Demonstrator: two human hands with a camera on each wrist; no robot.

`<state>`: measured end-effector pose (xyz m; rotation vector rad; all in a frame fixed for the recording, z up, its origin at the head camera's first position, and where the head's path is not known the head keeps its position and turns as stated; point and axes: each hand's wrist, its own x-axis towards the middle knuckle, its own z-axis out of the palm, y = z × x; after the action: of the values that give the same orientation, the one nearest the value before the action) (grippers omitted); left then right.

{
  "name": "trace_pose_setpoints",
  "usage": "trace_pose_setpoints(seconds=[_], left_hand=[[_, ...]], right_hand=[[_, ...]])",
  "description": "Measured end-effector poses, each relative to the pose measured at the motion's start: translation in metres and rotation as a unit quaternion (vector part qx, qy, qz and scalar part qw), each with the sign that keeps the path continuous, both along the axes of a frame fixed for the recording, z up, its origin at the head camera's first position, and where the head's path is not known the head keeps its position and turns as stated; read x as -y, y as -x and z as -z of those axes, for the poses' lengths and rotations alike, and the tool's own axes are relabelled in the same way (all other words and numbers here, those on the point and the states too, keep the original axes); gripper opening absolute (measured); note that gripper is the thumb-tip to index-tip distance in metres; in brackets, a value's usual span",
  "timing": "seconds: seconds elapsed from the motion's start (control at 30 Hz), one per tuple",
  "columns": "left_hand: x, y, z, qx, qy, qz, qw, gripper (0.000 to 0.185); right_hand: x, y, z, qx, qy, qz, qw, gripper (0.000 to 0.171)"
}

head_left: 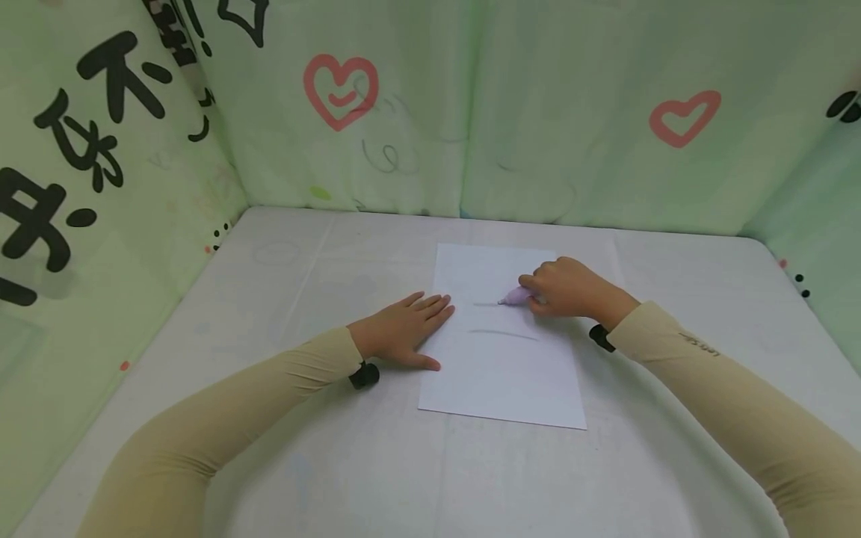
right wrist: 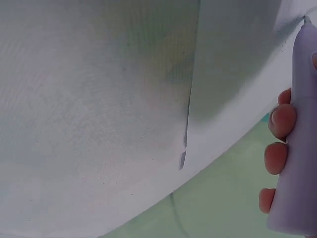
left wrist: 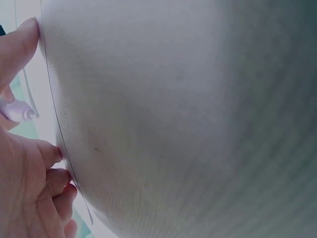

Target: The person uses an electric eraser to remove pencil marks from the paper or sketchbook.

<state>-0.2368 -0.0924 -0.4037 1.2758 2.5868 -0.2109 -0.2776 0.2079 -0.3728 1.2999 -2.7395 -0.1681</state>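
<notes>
A white sheet of paper lies on the table with two faint grey lines drawn across it. My right hand grips a pale purple pen, its tip touching the paper at the upper line. In the right wrist view the pen runs up the right edge, with my fingers curled round it and its tip on the paper. My left hand lies flat with straight fingers on the paper's left edge. The left wrist view shows those fingers at the paper's edge and the pen beyond.
The table has a white cloth cover. Green fabric walls with red hearts and black characters close it in at the back and on both sides. Both arms wear beige sleeves with black wrist mounts.
</notes>
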Motion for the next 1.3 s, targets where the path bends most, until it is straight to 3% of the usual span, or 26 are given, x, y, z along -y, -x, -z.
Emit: trace_pose_setpoints(seconds=[0.67, 0.9, 1.3], left_hand=[[0.0011, -0.0012, -0.0006, 0.001, -0.003, 0.000, 1.0000, 0.094], [0.0004, -0.0012, -0.0005, -0.003, 0.004, -0.001, 1.0000, 0.094], [-0.0003, -0.0013, -0.0026, -0.001, 0.008, 0.002, 1.0000, 0.094]], right_hand=[[0.0020, 0.0011, -0.0013, 0.020, -0.006, 0.004, 1.000, 0.010], [0.0016, 0.0022, 0.0009, -0.010, -0.004, -0.006, 1.000, 0.011], [0.0003, 0.0047, 0.0047, -0.005, 0.004, -0.016, 1.000, 0.013]])
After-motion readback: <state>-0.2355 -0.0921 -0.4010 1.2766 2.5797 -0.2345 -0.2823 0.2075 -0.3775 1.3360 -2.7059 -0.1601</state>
